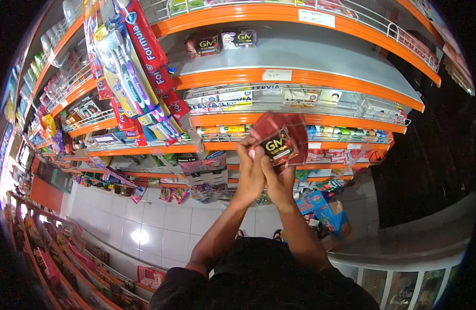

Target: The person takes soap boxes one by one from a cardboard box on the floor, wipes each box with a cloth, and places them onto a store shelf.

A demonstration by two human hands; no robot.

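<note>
A dark boxed bar of Giv soap (280, 150) is held up in front of the shelves, its printed face toward me. Behind and around it spreads a red checked cloth (296, 125). My left hand (250, 175) is closed at the box's left side, thumb in front. From below and to the right, my right hand (279, 183) grips the box and the cloth, its thumb against the lower front. The cloth and box hide most of the right fingers. Two more Giv soap boxes (239, 39) stand at the back left of the grey shelf (310, 51) above.
Wire-fronted Lervia soap packs (235, 98) fill the shelf below. Hanging toothbrush packs (129, 77) jut out at the left. Blue cartons (320, 209) sit on the tiled floor (171, 219) to the right. Another shelf row (47, 258) stands at lower left.
</note>
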